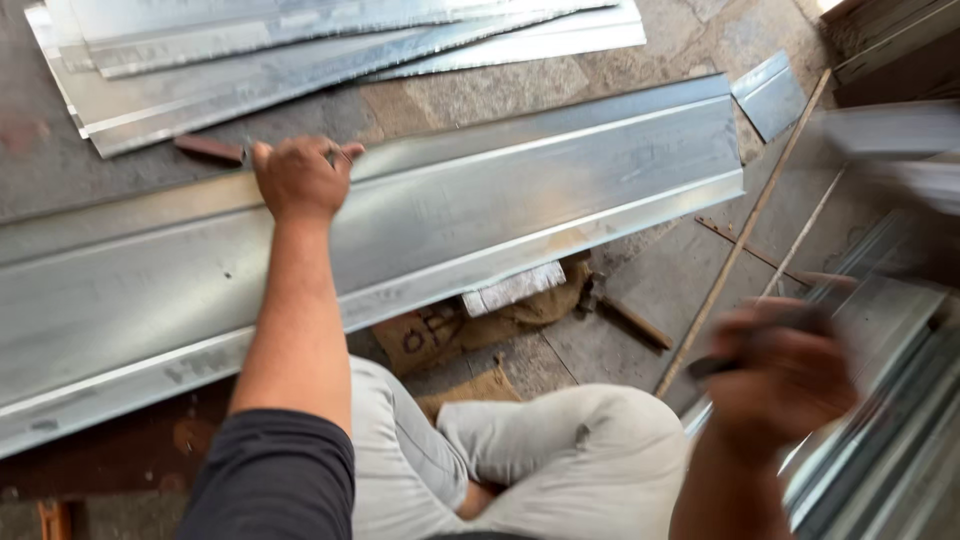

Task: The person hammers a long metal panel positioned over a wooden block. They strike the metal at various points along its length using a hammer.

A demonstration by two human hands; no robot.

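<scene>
The left hand [297, 178] clamps the far edge of one long folded metal sheet [480, 215] — the blurred right hand [778, 375] grips a dark tool [745, 345], beside two thin rods [745, 235].

Bright, smooth galvanised metal gleams on the long folded sheet [480, 220] and on the far stack of sheets [300, 50], over a rough matt stone floor [480, 95], with coarse brown sacking [480, 325] and rusty rods [740, 240] right.

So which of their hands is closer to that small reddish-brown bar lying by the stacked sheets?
Left. The left hand grips the far edge of the long metal sheet, right beside the reddish-brown bar. The right hand is far off, holding a dark tool.
</scene>
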